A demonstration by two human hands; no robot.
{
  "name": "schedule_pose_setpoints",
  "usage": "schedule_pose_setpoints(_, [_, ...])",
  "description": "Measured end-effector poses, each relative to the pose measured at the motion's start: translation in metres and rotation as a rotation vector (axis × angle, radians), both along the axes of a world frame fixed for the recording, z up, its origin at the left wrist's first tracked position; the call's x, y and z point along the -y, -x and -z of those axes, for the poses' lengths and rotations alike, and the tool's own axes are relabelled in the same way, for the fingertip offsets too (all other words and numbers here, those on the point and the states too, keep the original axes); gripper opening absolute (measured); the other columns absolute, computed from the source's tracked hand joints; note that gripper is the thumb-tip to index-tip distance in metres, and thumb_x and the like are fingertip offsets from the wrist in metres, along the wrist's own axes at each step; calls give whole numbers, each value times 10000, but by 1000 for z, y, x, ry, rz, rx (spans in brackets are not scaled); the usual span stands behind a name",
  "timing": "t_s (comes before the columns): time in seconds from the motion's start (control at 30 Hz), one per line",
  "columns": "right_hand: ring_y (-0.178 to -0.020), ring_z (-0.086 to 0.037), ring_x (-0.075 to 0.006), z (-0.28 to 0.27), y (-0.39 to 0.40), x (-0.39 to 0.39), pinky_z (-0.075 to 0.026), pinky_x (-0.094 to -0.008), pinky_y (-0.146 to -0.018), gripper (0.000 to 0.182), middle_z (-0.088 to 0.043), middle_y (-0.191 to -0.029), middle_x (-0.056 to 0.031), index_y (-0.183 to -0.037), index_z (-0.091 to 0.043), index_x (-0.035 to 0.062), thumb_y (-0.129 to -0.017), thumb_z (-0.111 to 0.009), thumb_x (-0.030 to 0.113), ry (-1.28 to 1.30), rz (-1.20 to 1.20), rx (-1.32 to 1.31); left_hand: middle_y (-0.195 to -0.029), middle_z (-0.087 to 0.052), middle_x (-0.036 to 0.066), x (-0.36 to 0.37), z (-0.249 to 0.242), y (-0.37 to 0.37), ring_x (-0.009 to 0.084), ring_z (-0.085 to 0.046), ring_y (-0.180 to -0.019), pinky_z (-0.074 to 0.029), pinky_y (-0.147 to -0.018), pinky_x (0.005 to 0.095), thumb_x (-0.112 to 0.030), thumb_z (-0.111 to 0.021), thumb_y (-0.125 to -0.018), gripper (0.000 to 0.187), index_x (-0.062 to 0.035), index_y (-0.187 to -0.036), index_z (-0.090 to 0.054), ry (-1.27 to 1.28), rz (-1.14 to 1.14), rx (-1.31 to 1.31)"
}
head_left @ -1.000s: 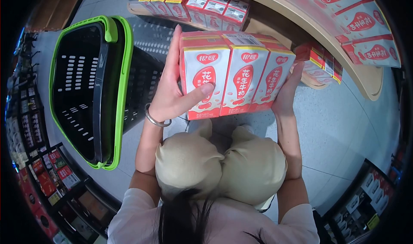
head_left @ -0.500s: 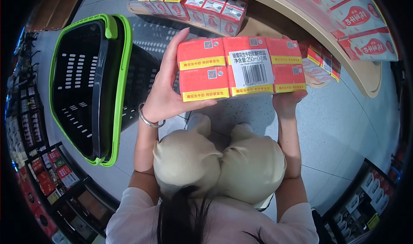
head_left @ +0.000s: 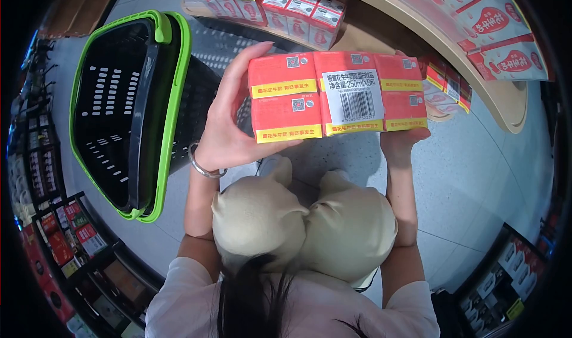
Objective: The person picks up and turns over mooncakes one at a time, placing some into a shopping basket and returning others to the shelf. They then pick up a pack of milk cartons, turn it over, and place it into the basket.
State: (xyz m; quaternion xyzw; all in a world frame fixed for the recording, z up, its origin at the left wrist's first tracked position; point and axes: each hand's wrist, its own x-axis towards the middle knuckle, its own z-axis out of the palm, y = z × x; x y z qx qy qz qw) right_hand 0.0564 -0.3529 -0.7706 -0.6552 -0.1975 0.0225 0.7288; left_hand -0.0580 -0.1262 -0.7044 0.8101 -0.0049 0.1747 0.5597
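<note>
A shrink-wrapped pack of red milk cartons [head_left: 336,95] is held in front of me with its red side and barcode label facing up. My left hand [head_left: 229,120] grips its left end, thumb underneath and fingers along the far edge. My right hand [head_left: 400,140] supports the right end from below, mostly hidden by the pack. A silver bracelet sits on my left wrist.
A black shopping basket with a green rim [head_left: 170,106] stands on the floor at my left. A low shelf [head_left: 351,37] ahead holds more red and white carton packs [head_left: 286,4]. Larger boxes [head_left: 497,28] sit on the curved shelf above. My knees are below the pack.
One second ago the pack showed its white printed front; it has been tipped so the red side with the barcode faces up. Both hands kept their hold.
</note>
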Motion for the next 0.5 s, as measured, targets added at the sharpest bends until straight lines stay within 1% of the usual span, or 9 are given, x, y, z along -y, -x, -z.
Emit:
schedule_pose_setpoints(0.1, [-1110,-492,-161,1,1,1,-386,-313,-936,1065,-542,-1190,-101,-1301,-395,-64,-735,-343,837,-31,-34,-9,-1288,-464,132,1,-3,2,201,-511,-1161,-448,-966,349,-139,-906,-500,1104,20,-1390,-272,2,2,-15])
schedule_pose_setpoints(0.17, [-1117,-483,-146,0,2,-2,-394,-312,-936,1059,-533,-1193,-88,-1303,-386,-53,-727,-368,836,-166,-54,-43,-1275,-476,137,1,-6,2,200,-512,-1160,-447,-964,347,-136,-905,-505,1100,22,-1390,-272,-18,19,-12])
schedule_pose_setpoints(0.2, [-1117,-483,-146,-3,2,-1,-394,-312,-936,1059,-533,-1193,-88,-1303,-386,-53,-727,-368,836,-167,-61,-39,-1275,-476,137,1,-8,3,200,-512,-1160,-447,-964,347,-136,-905,-505,1100,22,-1390,-272,-19,12,-7])
schedule_pose_setpoints(0.27, [-1329,-331,-239,-10,1,4,-273,-400,-1096,1203,-309,-1450,-123,-1432,-220,38,-617,-351,913,-67,-135,-121,-1265,-488,137,3,-10,3,198,-514,-1159,-445,-964,345,-135,-901,-515,1085,22,-1388,-275,-23,37,-6])
schedule_pose_setpoints(0.3, [-1329,-331,-239,-12,1,4,-273,-400,-1096,1203,-309,-1450,-123,-1432,-220,38,-617,-351,913,-67,-139,-120,-1265,-488,137,3,-10,3,198,-514,-1159,-445,-964,345,-135,-901,-515,1085,22,-1388,-275,-24,33,-5])
schedule_pose_setpoints(0.37, [-1337,-319,-245,-13,2,3,-258,-402,-1108,1168,-303,-1454,-118,-1435,-211,42,-650,-368,892,-118,-152,-108,-1352,-416,119,4,-9,5,194,-489,-1194,-408,-995,345,-138,-874,-572,986,-11,-1382,-326,72,62,-17])
schedule_pose_setpoints(0.5, [-1346,-305,-255,-9,1,4,-250,-421,-1114,1159,-301,-1457,-110,-1449,-162,51,-666,-371,881,-154,-213,-102,-1357,-410,116,2,-7,7,213,-483,-1204,-391,-1012,347,-133,-867,-583,997,-22,-1398,-304,47,94,11])
